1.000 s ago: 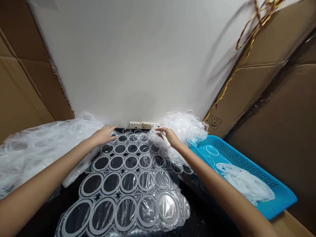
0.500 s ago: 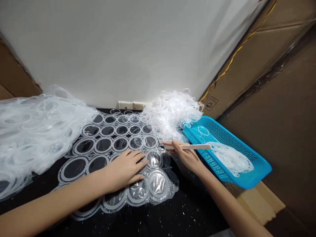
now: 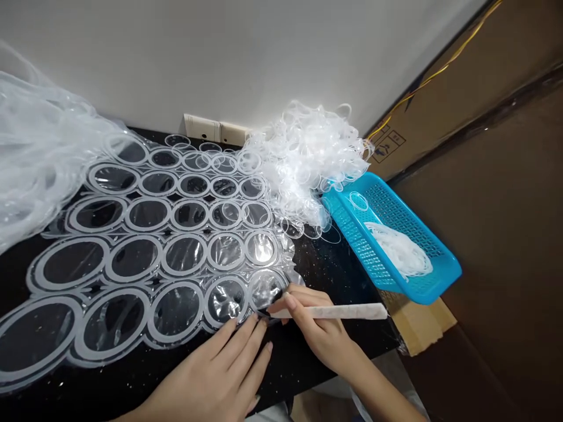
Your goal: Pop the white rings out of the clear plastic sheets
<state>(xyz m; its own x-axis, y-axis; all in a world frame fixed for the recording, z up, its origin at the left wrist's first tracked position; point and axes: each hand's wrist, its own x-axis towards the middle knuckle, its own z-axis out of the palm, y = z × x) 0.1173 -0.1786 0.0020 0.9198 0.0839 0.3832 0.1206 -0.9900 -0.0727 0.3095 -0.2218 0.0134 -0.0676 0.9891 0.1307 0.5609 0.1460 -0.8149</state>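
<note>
A clear plastic sheet (image 3: 182,313) with rows of frosted white rings lies on the black table. My left hand (image 3: 215,369) is open and flat, its fingertips touching the sheet's near edge beside the corner ring. Pinched in my right hand (image 3: 323,328) is a slim, white-handled stick-like tool (image 3: 352,311), held almost level. Its tip points left at the near right corner ring (image 3: 266,288), close to my left fingertips. The tip is too small to make out, so I cannot tell its kind.
A heap of loose clear rings (image 3: 308,152) stands behind the sheet's right end. Right of it, a blue plastic basket (image 3: 440,281) holds white rings. More ringed sheets (image 3: 39,140) pile up at left. Cardboard (image 3: 484,193) walls the right side; white sockets (image 3: 202,128) sit at the back.
Both hands have moved toward me, to the sheet's near right corner. My right hand brought the white tool along from the far right edge. The view has shifted too.
</note>
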